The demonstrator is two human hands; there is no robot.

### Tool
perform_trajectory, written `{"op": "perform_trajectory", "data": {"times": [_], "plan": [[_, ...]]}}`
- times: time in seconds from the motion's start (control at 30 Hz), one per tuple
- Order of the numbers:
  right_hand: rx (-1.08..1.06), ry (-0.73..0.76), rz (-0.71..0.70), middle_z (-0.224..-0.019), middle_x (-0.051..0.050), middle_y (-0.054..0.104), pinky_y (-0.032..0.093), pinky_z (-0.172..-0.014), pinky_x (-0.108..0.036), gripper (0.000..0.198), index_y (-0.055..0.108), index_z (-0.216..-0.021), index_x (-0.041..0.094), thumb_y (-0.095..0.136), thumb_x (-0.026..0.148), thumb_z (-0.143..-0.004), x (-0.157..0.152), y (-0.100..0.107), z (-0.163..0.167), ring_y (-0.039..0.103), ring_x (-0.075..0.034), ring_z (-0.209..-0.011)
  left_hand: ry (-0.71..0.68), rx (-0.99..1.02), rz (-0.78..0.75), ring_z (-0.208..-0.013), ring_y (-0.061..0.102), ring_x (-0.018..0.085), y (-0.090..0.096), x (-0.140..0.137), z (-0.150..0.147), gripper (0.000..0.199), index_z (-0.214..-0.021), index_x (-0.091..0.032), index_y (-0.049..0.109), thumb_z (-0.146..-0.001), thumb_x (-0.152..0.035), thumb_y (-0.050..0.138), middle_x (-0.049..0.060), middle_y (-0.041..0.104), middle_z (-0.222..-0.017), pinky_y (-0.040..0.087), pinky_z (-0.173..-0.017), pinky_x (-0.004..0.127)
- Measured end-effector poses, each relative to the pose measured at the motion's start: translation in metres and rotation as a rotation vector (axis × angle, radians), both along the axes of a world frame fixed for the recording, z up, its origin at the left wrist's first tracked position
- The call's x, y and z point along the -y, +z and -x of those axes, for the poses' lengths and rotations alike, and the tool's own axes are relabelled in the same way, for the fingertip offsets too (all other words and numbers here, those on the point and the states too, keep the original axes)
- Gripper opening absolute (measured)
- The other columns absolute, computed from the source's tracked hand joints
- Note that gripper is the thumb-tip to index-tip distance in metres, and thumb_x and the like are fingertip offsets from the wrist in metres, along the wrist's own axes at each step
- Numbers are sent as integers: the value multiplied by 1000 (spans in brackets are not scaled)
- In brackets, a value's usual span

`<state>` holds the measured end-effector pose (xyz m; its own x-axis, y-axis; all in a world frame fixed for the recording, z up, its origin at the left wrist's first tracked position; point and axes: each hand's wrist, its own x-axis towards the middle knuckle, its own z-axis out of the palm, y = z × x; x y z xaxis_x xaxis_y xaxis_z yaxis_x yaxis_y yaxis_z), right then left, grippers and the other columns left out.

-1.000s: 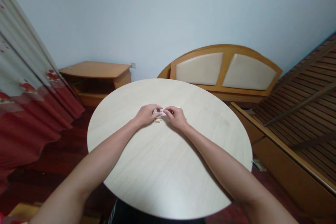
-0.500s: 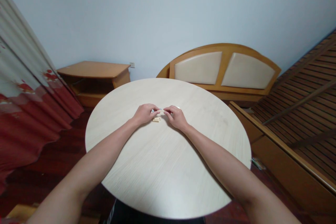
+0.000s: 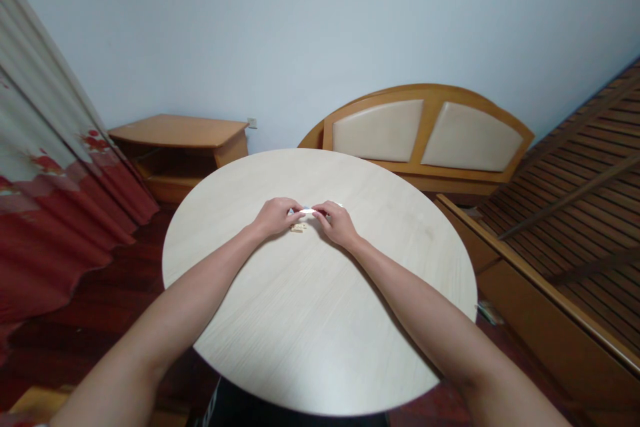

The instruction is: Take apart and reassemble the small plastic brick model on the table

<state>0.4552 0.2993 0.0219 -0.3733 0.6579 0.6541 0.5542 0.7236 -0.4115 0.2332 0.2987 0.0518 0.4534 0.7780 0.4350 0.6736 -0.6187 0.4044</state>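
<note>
Between my two hands is a small flat white piece (image 3: 308, 211), too small to name for sure. My left hand (image 3: 278, 216) pinches its left end between thumb and fingers. The right end is pinched the same way by my right hand (image 3: 335, 221). Just below the piece, small cream-coloured blocks (image 3: 299, 228) lie on the round pale wooden table (image 3: 310, 320). A bit of something light blue shows behind my left fingertips, mostly hidden. Another small white thing (image 3: 340, 205) peeks out behind my right hand.
A low wooden cabinet (image 3: 180, 130) stands at the back left, beside a red and white curtain (image 3: 65, 200). Behind the table is a wooden headboard with cream panels (image 3: 377, 130). A bed frame side board (image 3: 540, 300) and slatted panel (image 3: 575, 213) stand on the right.
The white piece between my fingers has tilted and now shows a brighter face. My hands have stayed almost in place.
</note>
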Motion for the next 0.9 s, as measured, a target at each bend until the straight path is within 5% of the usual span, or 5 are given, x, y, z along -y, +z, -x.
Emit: {"op": "perform_trajectory", "data": {"times": [0.9], "plan": [[38,-6,14,-88,-8,73,47,-79,-32,18,74,-98,19,58,26,-99,-1,-1,-1,63,-20,-83,-6,-32,12,-80,67,17,2,0,1,22,-98,-19,80,-94,-34,64,6,79,-93,46,-74,27]]}}
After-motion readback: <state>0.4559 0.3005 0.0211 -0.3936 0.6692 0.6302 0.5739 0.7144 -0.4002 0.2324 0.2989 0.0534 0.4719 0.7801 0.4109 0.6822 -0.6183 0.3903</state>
